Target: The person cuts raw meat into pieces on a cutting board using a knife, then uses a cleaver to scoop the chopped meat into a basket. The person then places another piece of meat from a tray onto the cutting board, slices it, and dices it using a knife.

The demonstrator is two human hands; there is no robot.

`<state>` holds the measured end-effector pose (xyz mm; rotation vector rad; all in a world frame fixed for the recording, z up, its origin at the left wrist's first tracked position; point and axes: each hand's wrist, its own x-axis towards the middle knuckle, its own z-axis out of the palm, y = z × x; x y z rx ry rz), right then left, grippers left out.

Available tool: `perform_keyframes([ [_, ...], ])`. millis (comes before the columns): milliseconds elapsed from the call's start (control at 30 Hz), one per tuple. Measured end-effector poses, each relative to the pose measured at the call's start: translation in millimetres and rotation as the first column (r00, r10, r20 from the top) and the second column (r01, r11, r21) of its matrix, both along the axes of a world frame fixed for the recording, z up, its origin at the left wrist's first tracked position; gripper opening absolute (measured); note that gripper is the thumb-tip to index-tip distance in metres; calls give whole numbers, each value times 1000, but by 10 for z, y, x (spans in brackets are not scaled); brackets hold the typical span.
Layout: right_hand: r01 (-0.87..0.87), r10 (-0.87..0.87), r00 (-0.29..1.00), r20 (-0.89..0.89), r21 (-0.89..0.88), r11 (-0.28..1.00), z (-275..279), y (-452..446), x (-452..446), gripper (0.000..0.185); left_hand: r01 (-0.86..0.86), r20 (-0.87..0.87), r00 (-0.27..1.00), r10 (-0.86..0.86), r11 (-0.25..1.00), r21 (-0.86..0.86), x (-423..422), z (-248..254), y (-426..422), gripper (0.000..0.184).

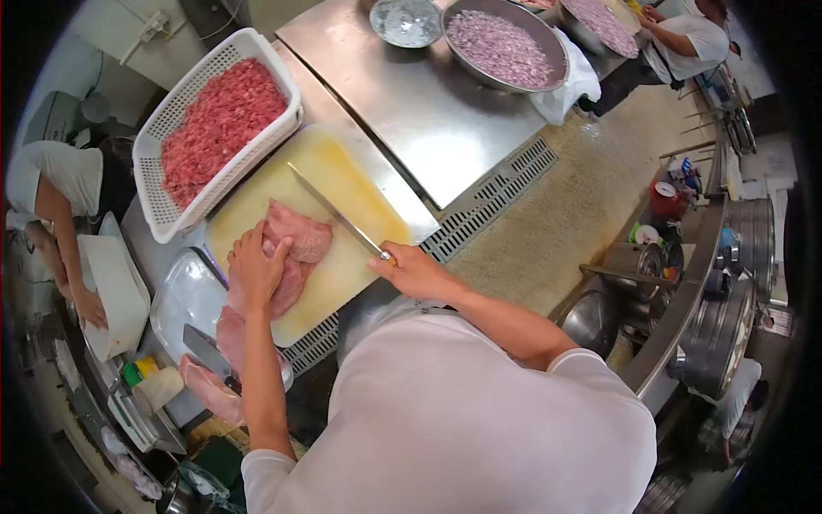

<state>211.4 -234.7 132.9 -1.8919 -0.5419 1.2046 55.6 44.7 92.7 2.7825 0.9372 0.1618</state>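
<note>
My right hand (411,270) is closed around the handle of a long knife (336,210). The blade points away from me across the yellowed cutting board (330,158), to the right of the meat and apart from it. On the board lies a piece of raw meat (301,238), pink and thick. My left hand (253,261) grips its left side, fingers pressed down and thumb on top. More raw meat (210,390) hangs over the near end of a metal tray (175,291) on my left. A cleaver (205,353) lies there too, its handle partly behind my left forearm.
A white plastic basket (289,81) of minced meat stands beyond the board. Bowls of chopped onion (501,51) and a smaller metal bowl (406,21) sit on the steel table (368,86). A co-worker (64,184) reaches into a white tub (111,291); another person (685,43) works at upper right.
</note>
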Motion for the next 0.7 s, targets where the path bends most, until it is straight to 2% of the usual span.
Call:
perform_keyframes([
  [100, -46, 41, 996, 84, 63, 997, -136, -50, 2, 49, 66, 59, 996, -65, 998, -15, -67, -43, -123, 68],
  [133, -40, 22, 984, 179, 95, 995, -155, -55, -25, 47, 81, 57, 995, -80, 997, -7, -94, -2, -164, 67],
  [233, -149, 153, 973, 173, -36, 988, -83, -63, 41, 44, 85, 44, 995, -85, 996, -6, -98, 26, -276, 64],
  [300, -143, 146, 979, 142, -27, 989, -19, -110, -2, 44, 87, 60, 994, -86, 996, -12, -81, 13, -238, 62],
  [400, -122, 124, 987, 105, -24, 992, 240, -141, -84, 45, 68, 184, 981, -58, 996, -51, -92, -65, -160, 44],
  [500, -139, 144, 980, 138, -48, 989, 381, -138, -147, 47, -64, 465, 871, 159, 975, -214, 70, -55, 61, 26],
  [600, -153, 164, 976, 144, -84, 985, 403, -103, -204, 48, 19, 634, 769, 86, 987, -157, 382, 341, 143, 19],
  [700, -129, 141, 980, 143, -85, 988, 444, -55, -250, 49, 298, 715, 660, -232, 954, 34, 815, 612, 74, 33],
])
